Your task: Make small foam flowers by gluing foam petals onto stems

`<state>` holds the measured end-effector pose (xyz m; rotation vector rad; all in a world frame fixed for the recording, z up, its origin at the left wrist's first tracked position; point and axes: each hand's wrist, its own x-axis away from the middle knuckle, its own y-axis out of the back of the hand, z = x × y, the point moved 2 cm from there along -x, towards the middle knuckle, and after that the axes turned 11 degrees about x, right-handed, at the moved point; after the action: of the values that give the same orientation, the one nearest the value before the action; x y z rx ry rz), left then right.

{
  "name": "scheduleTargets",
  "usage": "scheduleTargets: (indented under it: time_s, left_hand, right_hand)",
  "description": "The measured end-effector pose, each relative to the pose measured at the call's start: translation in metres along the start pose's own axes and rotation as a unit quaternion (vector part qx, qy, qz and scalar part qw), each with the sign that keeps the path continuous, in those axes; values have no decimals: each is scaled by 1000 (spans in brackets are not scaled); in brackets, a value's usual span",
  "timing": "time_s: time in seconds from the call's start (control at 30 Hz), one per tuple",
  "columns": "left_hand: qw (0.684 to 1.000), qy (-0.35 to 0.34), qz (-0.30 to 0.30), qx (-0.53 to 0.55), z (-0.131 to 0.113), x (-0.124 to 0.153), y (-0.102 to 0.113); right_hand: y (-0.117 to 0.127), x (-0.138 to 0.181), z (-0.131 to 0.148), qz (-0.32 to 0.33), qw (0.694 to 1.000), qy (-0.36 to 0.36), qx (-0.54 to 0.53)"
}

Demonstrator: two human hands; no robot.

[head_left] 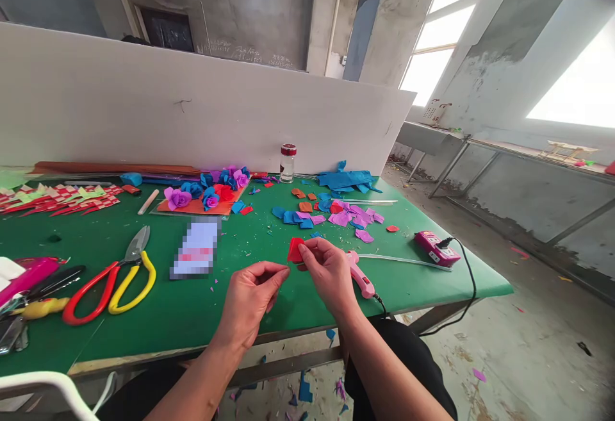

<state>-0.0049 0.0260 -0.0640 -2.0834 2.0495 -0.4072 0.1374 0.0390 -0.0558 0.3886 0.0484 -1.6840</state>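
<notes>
My right hand (327, 272) is closed in a pinch on a small red paper piece (294, 249), held just above the green table (192, 305). My left hand (252, 296) hovers close beside it, fingers curled together with the thumb near the red piece; whether it touches the piece I cannot tell. A pink glue gun (360, 273) lies right behind my right hand, its black cord running off the table edge.
Large red-and-yellow-handled shears (115, 277) lie at left. Paper roses (206, 190) sit on an orange sheet at the back, cut pink, blue and orange pieces (336, 213) beside a glass jar (287, 162). A pink power strip (436, 248) is at right. A white board backs the table.
</notes>
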Motion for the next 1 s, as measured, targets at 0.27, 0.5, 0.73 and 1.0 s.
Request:
scheduleTargets:
  time_s: [0.27, 0.5, 0.73, 1.0]
  left_hand:
    - [1000, 5, 2, -3, 2, -1, 0]
    - [1000, 2, -1, -9, 2, -1, 1]
    - [1000, 1, 0, -10, 0, -1, 1]
    - [1000, 5, -6, -5, -1, 0, -1]
  right_hand:
    - [-2, 0, 0, 7, 999, -10, -53]
    - [-3, 1, 0, 13, 998, -14, -61]
    - [-4, 3, 2, 27, 996, -19, -87]
    - [-5, 3, 3, 33, 992, -19, -118]
